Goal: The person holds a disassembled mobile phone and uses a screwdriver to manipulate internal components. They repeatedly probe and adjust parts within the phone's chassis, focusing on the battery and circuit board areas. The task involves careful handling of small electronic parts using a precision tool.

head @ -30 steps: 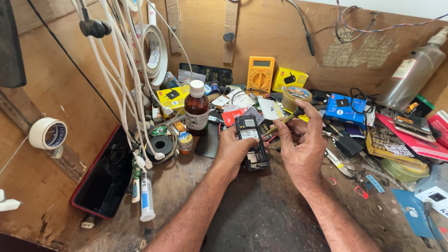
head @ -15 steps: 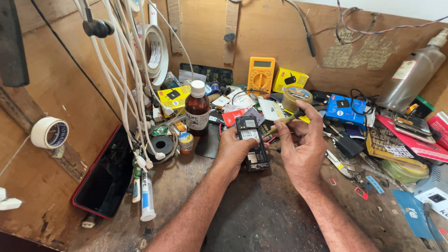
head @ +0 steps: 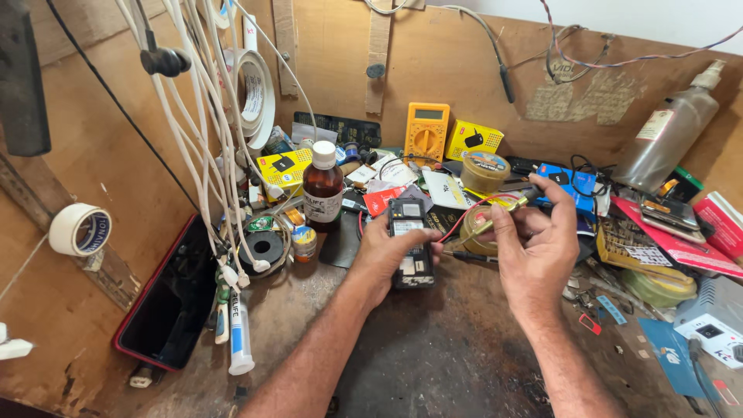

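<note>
Room: wooden boards rise behind and to the left of the desk (head: 433, 371); white cables (head: 205, 116) hang down the left board beside a roll of white tape (head: 255, 89), and another tape roll (head: 80, 230) sits lower on the left.
Desk surface: dark, worn and scorched in the bare patch near the viewer, crowded with clutter toward the back.
Back row: a yellow multimeter (head: 426, 131) leans against the board, with a yellow box (head: 473, 139) just beside it and a clear spray bottle (head: 669, 131) tilted at far right.
Left side: a brown glass bottle (head: 323, 186) with a white cap stands upright; a black phone in a red case (head: 174, 298) lies flat near the edge, with a white tube (head: 240, 340) beside it.
Opened phone: a small black handset (head: 408, 240) with its back off lies at the centre of the desk, just right of the brown bottle.
Left hand (head: 387, 255): palm down, fingers curled around the handset's left side, holding it against the desk.
Right hand (head: 538, 244): raised just right of the handset, thumb and forefinger pinched on a thin probe (head: 503, 207); a red wire (head: 464, 220) runs from there toward the handset.
</note>
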